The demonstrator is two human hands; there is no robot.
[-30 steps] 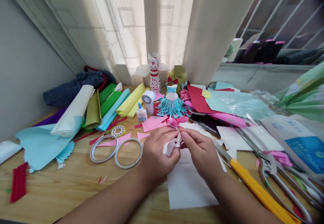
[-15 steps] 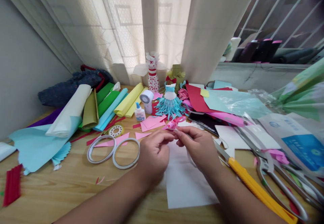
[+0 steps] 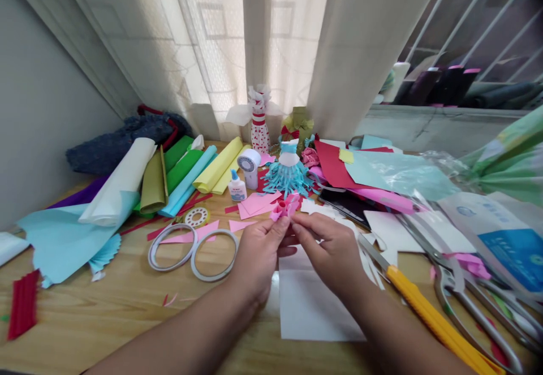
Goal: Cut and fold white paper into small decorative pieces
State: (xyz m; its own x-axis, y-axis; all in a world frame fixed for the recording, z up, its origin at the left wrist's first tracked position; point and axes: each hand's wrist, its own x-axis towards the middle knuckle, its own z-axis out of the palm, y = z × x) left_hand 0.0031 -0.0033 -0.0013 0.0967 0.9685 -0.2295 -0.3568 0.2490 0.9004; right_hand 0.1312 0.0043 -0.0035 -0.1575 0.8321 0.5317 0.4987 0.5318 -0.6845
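Both my hands meet above a white paper sheet [image 3: 314, 307] on the wooden table [image 3: 106, 318]. My left hand [image 3: 257, 256] pinches a small pink folded paper piece [image 3: 283, 208] between thumb and fingers. My right hand [image 3: 333, 253] has its fingertips pressed together on the same pink piece from the right. A blue fringed paper figure [image 3: 289, 174] stands just behind the pink piece.
Two tape rings [image 3: 193, 248] lie left of my hands, with a glue bottle [image 3: 236, 187] and rolled coloured papers [image 3: 186, 177] behind. A yellow-handled cutter [image 3: 428, 315] and metal scissors [image 3: 470, 301] lie to the right, among loose sheets and plastic bags [image 3: 492, 216]. Curtains hang behind.
A white paper scrap that was between my fingers a second ago is gone from them. Both hands have shifted slightly up and away, now pinching the pink piece.
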